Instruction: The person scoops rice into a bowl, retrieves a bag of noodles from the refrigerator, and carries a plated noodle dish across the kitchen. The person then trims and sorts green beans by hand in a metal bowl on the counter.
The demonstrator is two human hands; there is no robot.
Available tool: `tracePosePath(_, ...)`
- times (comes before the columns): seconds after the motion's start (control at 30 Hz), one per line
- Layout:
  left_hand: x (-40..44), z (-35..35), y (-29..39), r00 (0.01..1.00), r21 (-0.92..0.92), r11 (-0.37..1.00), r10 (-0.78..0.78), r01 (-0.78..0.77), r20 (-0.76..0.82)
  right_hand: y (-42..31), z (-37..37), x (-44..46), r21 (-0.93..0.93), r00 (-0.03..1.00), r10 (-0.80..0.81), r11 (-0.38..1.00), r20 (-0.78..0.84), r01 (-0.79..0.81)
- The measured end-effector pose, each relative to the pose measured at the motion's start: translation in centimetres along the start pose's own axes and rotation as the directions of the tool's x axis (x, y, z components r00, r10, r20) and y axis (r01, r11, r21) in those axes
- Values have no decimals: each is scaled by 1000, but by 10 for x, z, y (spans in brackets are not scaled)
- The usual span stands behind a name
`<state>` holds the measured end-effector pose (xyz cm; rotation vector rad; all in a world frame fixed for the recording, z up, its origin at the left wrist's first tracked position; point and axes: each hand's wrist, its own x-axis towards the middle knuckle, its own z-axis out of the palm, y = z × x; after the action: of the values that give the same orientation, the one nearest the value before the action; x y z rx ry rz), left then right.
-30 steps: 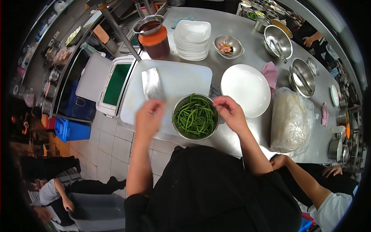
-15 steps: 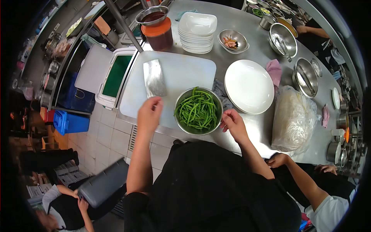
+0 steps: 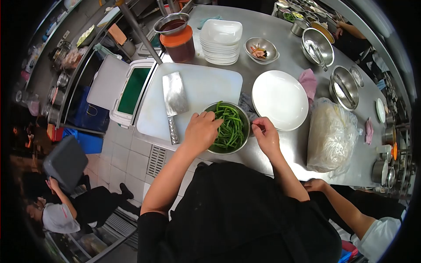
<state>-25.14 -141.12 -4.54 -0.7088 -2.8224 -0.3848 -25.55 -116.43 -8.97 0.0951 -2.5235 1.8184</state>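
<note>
A metal bowl full of green beans stands at the table's near edge, partly over the cutting board's corner. My left hand reaches over the bowl's left rim, its bent fingers closed on beans at that side. At the right rim, my right hand is closed in a pinch; what lies between its fingertips is too small to make out. A cleaver rests flat on the white cutting board, left of the bowl, handle toward me.
White plates and a filled plastic bag lie to the right. Behind the board stand stacked white dishes and an orange-lidded container. A co-worker's arm is close on my right; another person carries a grey bin at left.
My left hand has moved right from over the cleaver's handle onto the beans, uncovering the handle. My right hand stays by the rim. The person with the grey bin has moved across the floor.
</note>
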Motion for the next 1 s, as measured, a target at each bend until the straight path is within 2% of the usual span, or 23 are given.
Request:
tracePosePath(0.37,7,4,6,998,-50,997,54,-54,13,18,-22,-11,13,995,67,998,-75,-66)
tracePosePath(0.53,-2,-25,14,981,-31,999,38,-32,190,24,-30,-8,38,993,68,997,-101,-64)
tracePosePath(0.67,-4,-22,11,986,-29,999,36,-32,161,26,-32,-4,28,992,80,997,-95,-78)
tracePosePath(0.73,4,-15,13,999,-44,998,39,-39,16,26,-31,-2,80,993,78,994,-85,-71)
tracePosePath(0.83,8,3,6,997,-29,997,78,-77,29,19,-28,0,66,994,107,992,-27,-106)
tracePosePath(1.0,7,6,6,994,41,998,41,-45,97,20,-26,2,78,995,90,993,-40,-87)
